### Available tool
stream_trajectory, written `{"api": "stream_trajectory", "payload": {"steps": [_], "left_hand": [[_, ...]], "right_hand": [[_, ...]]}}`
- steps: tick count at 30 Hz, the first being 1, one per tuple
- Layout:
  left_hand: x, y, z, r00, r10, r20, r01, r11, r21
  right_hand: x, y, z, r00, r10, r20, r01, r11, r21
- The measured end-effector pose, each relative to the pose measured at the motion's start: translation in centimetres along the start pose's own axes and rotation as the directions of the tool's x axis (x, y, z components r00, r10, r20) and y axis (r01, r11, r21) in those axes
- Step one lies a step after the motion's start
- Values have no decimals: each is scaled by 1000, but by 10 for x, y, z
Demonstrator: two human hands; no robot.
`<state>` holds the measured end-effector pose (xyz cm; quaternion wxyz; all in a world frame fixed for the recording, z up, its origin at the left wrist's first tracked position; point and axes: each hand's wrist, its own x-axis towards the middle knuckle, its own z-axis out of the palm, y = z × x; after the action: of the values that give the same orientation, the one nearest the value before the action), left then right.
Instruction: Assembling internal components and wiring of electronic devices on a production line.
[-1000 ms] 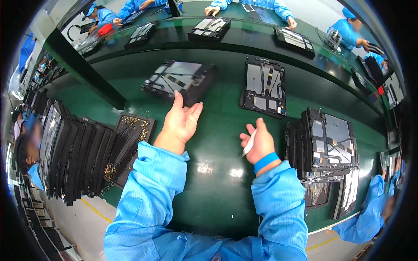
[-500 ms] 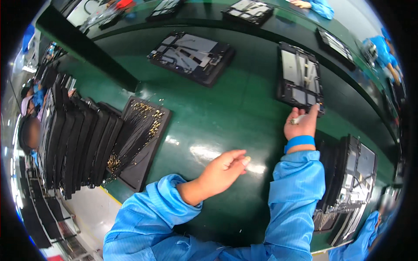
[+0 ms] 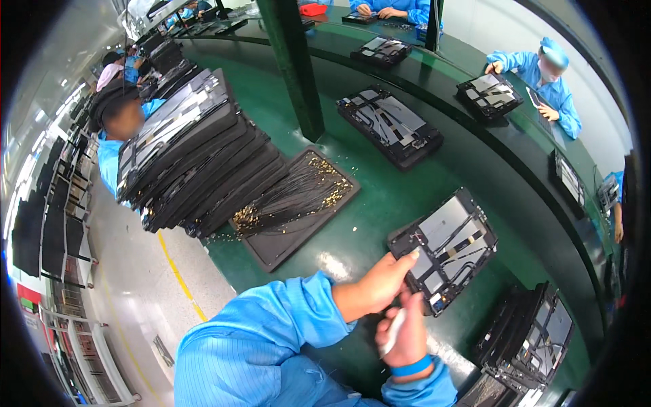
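An opened flat electronic device, with grey panels and ribbon cables in a black tray, is tilted in front of me. My left hand grips its near left edge, thumb on top and fingers beneath. Just right of it, my right hand is closed around a slim white tool, its fingertips at the near edge of the device. Blur hides whether they touch it. A blue band circles the right wrist.
Left stands a tall stack of black trays, beside a tray of thin black cables with gold ends. Another opened device lies ahead, near a green post. More stacked devices are at right. Co-workers sit across the line.
The device has come from the far right toward me and turned. My left hand, formerly free, now grips it. My right hand has drawn back with the white tool. The view has swung left.
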<state>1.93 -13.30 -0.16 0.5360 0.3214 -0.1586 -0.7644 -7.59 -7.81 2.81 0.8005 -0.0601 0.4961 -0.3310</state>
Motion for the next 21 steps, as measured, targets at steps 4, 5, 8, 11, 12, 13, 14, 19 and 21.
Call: {"api": "stream_trajectory", "payload": {"steps": [4, 5, 8, 11, 12, 13, 14, 19, 21], "left_hand": [[-32, 23, -12, 999, -24, 33, 20, 991, 132], [-37, 35, -19, 992, -110, 68, 97, 980, 174], [-51, 57, -38, 953, -295, 65, 245, 882, 402], [-48, 57, -47, 990, -132, -50, 112, 521, 846], [-52, 56, -47, 993, 115, 15, -40, 217, 975], [-52, 57, -47, 994, 107, 25, -47, 215, 975], [-51, 59, -48, 914, 373, 159, -143, -71, 987], [-44, 102, -87, 528, 797, 293, 331, -511, 793], [-48, 115, -130, 589, 793, 156, 412, -462, 785]], "right_hand": [[-32, 43, -24, 945, 226, 237, -83, 865, -495], [-40, 51, -31, 912, 315, 264, -89, 777, -623], [-47, 76, -45, 857, 389, 338, -22, 682, -731], [-49, 81, -42, 927, 272, 258, -40, 755, -655], [-50, 82, -36, 958, 214, 189, -45, 767, -640], [-50, 85, -34, 961, 205, 185, -43, 772, -634], [-48, 88, -32, 977, 130, 169, 5, 781, -624], [-47, 93, -30, 994, -1, 107, 63, 809, -584], [-46, 93, -27, 994, 9, 113, 59, 809, -584]]}}
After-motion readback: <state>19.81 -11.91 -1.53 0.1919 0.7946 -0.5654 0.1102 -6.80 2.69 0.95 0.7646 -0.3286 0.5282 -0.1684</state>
